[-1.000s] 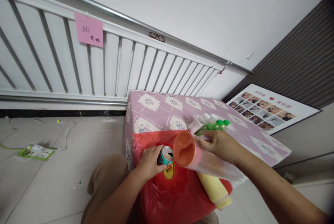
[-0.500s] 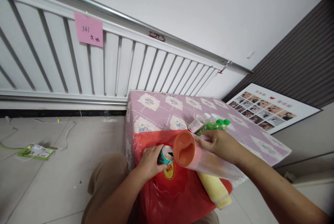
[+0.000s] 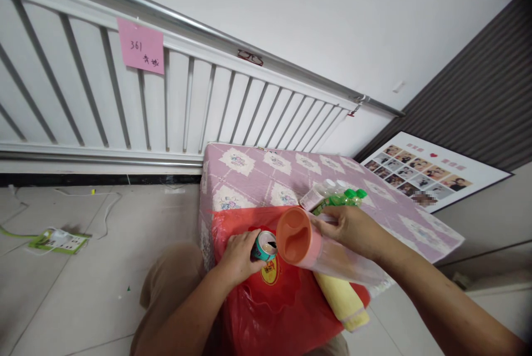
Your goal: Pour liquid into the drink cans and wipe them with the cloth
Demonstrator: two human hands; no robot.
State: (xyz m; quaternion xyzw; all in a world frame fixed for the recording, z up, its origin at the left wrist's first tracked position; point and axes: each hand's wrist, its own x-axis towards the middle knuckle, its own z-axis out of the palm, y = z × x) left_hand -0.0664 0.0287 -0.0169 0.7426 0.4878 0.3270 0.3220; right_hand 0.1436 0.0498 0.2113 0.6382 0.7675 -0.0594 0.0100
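Note:
My left hand (image 3: 240, 259) is wrapped round a teal drink can (image 3: 263, 246) with its top opening showing dark. Tilted on its side, a clear pitcher (image 3: 344, 264) with an orange lid (image 3: 294, 236) is gripped by my right hand (image 3: 347, 230); the lid end points left at the can, close beside its top. Whether liquid is passing between them I cannot tell. Both are held over a red plastic sheet (image 3: 282, 323) with a yellow emblem. Partly under the pitcher lies a folded yellow cloth (image 3: 343, 300).
Several bottles with green caps (image 3: 350, 194) and clear bottles with white caps (image 3: 329, 185) are at the back of the flower-patterned table (image 3: 249, 170). Behind it runs a white radiator (image 3: 178, 96). A photo board (image 3: 432, 173) leans at right; a power strip (image 3: 58, 241) lies on the floor.

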